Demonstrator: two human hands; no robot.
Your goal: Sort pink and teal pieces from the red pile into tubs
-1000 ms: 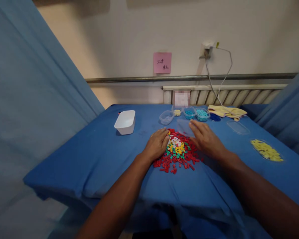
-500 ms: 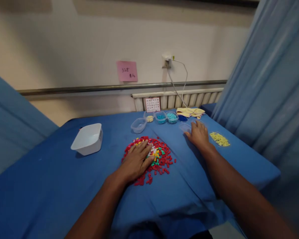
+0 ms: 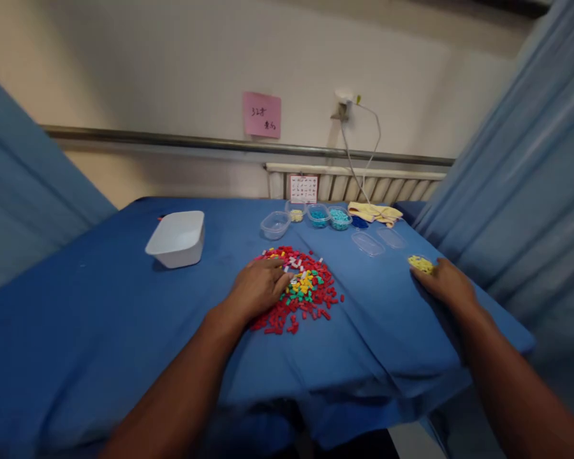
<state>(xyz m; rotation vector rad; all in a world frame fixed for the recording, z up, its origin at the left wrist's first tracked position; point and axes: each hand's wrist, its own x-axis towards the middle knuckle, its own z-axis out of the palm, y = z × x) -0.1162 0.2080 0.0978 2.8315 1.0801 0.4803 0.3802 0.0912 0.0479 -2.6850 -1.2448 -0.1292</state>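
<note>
A heap of small plastic pieces (image 3: 323,296), mostly red with yellow, green and white ones among them, lies on the blue cloth. My left hand (image 3: 257,287) rests on the heap's left side, thumb apart from the fingers; the fingertips are partly lost among the pieces. At the right, my right hand (image 3: 452,284) grips a shallow clear plastic lid of yellow pieces (image 3: 421,263), thumb at its near side and fingers at its right. Two flat clear lids (image 3: 368,243) lie a little beyond that hand.
A white plastic tub (image 3: 176,239) stands at the left. Behind the heap are an empty clear container (image 3: 275,225), a container of cream pieces (image 3: 296,215) and two of blue pieces (image 3: 339,218). A yellow cloth (image 3: 375,212) lies at the back; blue curtains (image 3: 521,166) hang on both sides.
My right hand has moved from the flat clear lids, nearer and rightward, to the lid of yellow pieces, and grips it. My left hand's fingers have curled on the heap. The view has shifted.
</note>
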